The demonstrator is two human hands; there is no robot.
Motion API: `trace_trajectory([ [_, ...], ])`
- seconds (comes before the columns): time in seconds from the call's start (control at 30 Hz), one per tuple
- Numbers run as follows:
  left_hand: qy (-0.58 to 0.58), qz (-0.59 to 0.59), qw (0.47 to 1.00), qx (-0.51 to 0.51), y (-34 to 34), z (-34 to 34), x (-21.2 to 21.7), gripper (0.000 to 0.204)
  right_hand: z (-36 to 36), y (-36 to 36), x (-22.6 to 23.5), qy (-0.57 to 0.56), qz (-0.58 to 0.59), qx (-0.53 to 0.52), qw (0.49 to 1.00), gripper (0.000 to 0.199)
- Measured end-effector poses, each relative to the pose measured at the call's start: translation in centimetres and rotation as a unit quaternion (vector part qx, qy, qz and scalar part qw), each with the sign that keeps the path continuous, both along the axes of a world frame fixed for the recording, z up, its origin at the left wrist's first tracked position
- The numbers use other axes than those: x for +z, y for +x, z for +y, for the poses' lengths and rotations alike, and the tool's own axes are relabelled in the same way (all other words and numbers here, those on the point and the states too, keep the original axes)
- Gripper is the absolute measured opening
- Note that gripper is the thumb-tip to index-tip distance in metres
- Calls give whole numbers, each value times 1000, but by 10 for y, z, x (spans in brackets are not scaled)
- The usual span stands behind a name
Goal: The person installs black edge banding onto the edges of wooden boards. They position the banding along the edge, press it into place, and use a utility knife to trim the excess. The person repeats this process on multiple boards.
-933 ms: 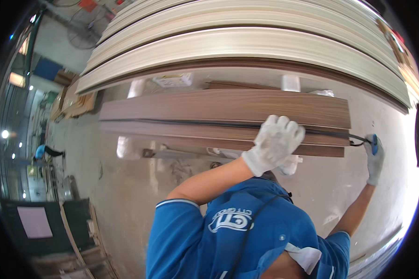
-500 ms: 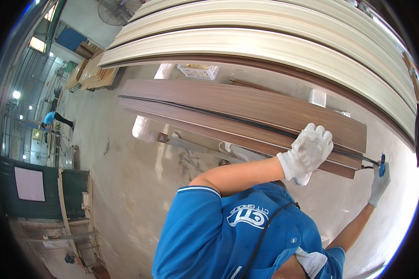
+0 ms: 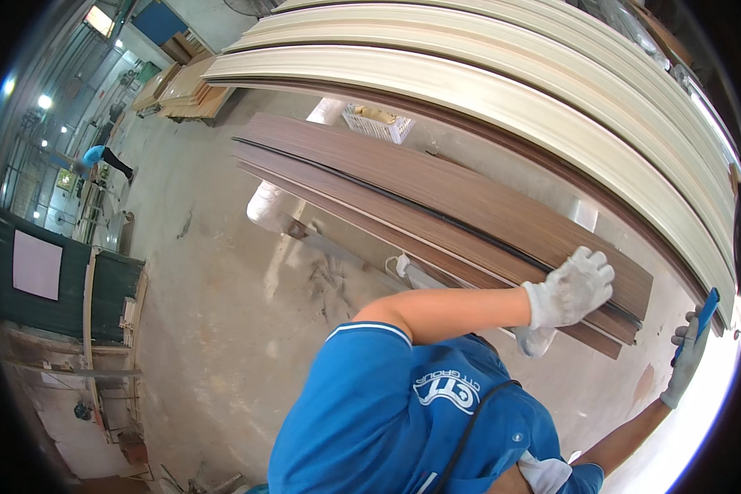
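Note:
My left hand, in a pale work glove, lies over the near right end of a brown wood-grain board. Its fingers are curled and hold down a long black strip that runs along the boards; the glove hides part of the strip. Out to the right, my right hand, also gloved, is closed around a blue utility knife held upright. The knife is apart from the boards, and its blade cannot be made out. A narrower brown board lies along the near side.
Long cream moulded profiles are stacked beyond the boards. A white crate and wrapped supports stand below. Stacked panels lie at the far left, where another person bends over. A green partition stands left.
My right hand has moved away from the strip's end, outward with the knife. The black tail that stuck out past the boards no longer shows there. My left hand has slid slightly right.

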State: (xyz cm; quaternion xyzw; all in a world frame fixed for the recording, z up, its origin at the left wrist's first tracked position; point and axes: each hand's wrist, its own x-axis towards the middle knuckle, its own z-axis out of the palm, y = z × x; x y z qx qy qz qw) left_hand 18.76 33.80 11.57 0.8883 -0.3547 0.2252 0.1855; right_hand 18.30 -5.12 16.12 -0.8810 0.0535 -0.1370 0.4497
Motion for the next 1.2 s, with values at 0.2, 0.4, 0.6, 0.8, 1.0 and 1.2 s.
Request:
trace_trajectory([
  [0.2, -35, -32, 996, -76, -4, -21, 14, 11, 134, 22, 44, -24, -8, 51, 998, 53],
  [0.4, -24, 19, 999, -13, -7, 61, 12, 25, 169, 1, 46, -18, 17, 12, 1000, 26],
  [0.6, 3, -17, 1000, -17, -6, 83, 11, 28, 120, -14, 0, 101, 76, -41, 991, 53],
  [0.8, -31, 14, 999, -17, -4, 76, 9, 30, 79, -9, -34, 144, 207, 84, 964, 53],
  [1.0, -80, 72, 994, 8, -1, 68, 20, 37, 67, -3, -22, -162, 104, 155, 969, 23],
  [1.2, -30, 67, 997, 28, -2, 51, 33, 48, 59, -10, -16, -321, -99, 209, 919, 24],
])
